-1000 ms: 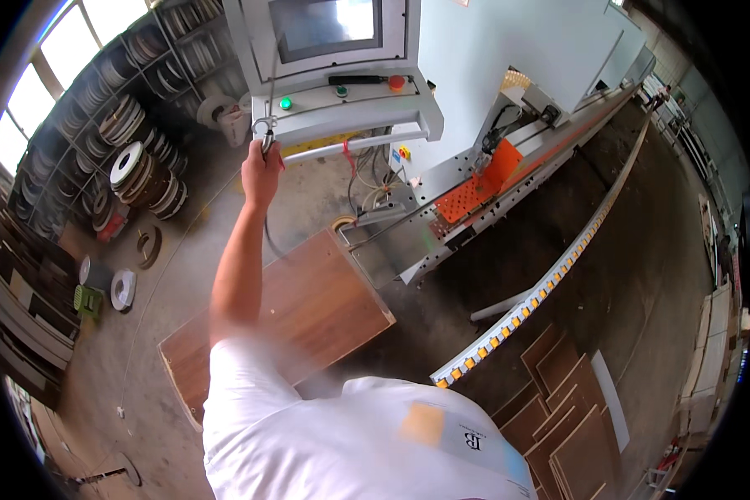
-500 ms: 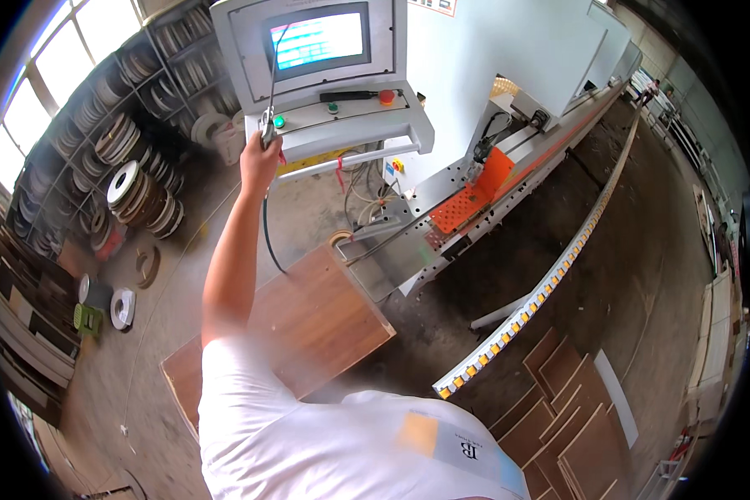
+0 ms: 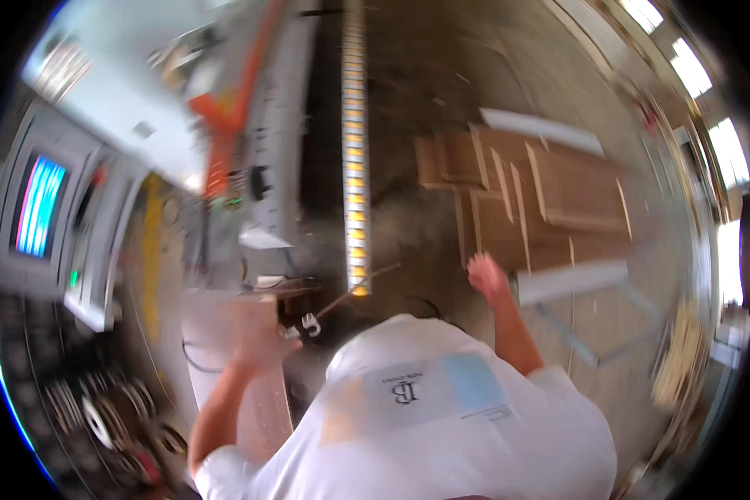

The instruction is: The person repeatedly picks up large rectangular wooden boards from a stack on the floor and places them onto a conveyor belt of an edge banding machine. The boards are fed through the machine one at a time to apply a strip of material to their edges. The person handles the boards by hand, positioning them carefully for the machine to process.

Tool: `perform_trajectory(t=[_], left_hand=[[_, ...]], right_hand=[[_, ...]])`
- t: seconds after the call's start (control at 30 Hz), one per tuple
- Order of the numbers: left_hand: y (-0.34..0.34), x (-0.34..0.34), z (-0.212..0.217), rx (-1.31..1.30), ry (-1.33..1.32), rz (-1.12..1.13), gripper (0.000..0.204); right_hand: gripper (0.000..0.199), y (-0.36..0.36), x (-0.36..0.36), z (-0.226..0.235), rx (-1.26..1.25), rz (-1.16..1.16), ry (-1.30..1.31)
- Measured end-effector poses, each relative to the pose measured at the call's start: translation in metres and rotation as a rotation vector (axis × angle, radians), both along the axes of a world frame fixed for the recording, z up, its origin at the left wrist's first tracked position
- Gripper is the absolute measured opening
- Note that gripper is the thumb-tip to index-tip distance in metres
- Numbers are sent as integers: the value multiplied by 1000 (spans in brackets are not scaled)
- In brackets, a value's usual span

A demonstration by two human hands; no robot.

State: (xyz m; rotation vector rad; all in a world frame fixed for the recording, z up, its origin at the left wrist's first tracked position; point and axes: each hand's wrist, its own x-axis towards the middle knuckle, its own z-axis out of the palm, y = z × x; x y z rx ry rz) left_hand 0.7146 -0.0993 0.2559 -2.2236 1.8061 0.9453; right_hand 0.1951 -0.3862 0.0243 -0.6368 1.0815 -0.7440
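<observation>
My left hand (image 3: 261,340), smeared by motion, grips an air blow gun (image 3: 310,324) with a silvery body. Its long thin nozzle points right and away, across the near end of the roller rail. A dark hose (image 3: 198,360) loops beside that hand, over the wood-grain board (image 3: 233,400). My right hand (image 3: 487,275) is raised near the stacked brown panels (image 3: 508,187); its fingers look curled, with nothing visible in them. Between the hands, a long rail with yellow rollers (image 3: 356,179) runs away from me.
At the left stands a grey machine control panel (image 3: 54,196) with a lit screen. The machine bed (image 3: 279,125) with orange guards runs alongside the rail. Tape rolls (image 3: 100,421) are at the lower left. A light metal frame (image 3: 596,358) stands beside the panels.
My view has swung right. My left hand has brought the blow gun from the control panel down close to my body. My right hand has come into view.
</observation>
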Motion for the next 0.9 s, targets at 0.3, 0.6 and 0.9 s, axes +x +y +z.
perform_trajectory(t=[0.3,0.6,0.9], left_hand=[[-43,-232,-163,49,318,-106,43],[-168,-424,-266,606,836,119,35],[-251,-489,-303,920,1065,262,33]], right_hand=[[33,86,-198,-32,152,-164,464],[28,389,-431,-68,691,125,925],[28,435,-384,-32,804,-425,656]])
